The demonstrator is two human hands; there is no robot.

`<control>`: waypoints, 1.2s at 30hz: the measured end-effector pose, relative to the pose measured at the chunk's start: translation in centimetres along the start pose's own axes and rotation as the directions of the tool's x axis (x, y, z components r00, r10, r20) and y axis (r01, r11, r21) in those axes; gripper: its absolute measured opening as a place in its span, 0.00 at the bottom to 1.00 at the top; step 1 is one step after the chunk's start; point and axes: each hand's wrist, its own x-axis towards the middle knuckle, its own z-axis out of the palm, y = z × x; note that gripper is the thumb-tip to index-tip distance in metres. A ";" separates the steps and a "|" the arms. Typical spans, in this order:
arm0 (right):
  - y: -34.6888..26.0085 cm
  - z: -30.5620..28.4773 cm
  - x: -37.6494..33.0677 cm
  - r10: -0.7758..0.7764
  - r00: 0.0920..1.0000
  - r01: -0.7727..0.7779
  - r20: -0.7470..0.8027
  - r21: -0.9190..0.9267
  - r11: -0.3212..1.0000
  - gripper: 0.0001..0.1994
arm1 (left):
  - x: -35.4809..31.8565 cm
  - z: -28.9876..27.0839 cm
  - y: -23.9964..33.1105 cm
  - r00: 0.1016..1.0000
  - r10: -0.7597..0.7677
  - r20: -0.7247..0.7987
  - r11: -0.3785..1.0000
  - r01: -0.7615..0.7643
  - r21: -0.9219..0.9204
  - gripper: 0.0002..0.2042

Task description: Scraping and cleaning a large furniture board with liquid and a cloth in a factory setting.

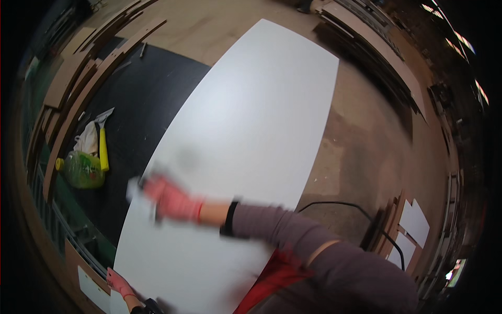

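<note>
A long white panel (pixel 246 125) lies in front of me, its far end narrowing away. My right hand (pixel 172 199), in a pink glove, is smeared by motion over the panel's left edge. Its fingers are closed round something with pale and dark grey parts, too blurred to name. At the lower left, my left hand (pixel 120 283), gloved in pink too, rests at the panel's near left edge. The fingers there look stretched out and hold nothing that I can see.
Left of the panel, a dark tabletop (pixel 151 78) carries a clear plastic jug (pixel 83 170) of greenish liquid, a yellow-handled scraper (pixel 103 149) and a whitish cloth (pixel 88 138). Wooden strips (pixel 78 104) line the far left. Stacked boards (pixel 376 52) and a black cable (pixel 340 203) are on the right.
</note>
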 end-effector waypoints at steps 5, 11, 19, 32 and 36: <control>-11.7 10.1 -14.9 -0.394 0.919 0.315 -0.017 0.634 0.706 0.02 | -0.3 0.4 0.3 0.999 -0.020 -0.051 0.989 0.027 0.144 0.25; -1.9 -7.8 -11.9 0.090 0.994 -0.080 0.056 -0.150 0.985 0.27 | 3.9 2.8 -3.6 0.996 0.021 0.084 1.000 -0.019 -0.025 0.23; 7.8 -25.5 -10.3 0.384 0.772 -0.629 -0.506 -0.695 0.348 0.27 | 4.9 5.0 3.0 0.988 0.118 0.098 0.993 -0.118 0.000 0.23; 9.4 -30.8 -10.6 0.525 0.735 -0.633 -0.430 -0.713 0.302 0.27 | 5.6 5.5 6.6 0.990 0.120 0.077 0.988 -0.126 0.087 0.23; 5.6 -21.3 -13.4 0.324 0.936 -0.323 -0.134 -0.689 0.649 0.32 | 6.1 5.2 6.5 0.993 0.098 0.061 0.988 -0.105 0.117 0.23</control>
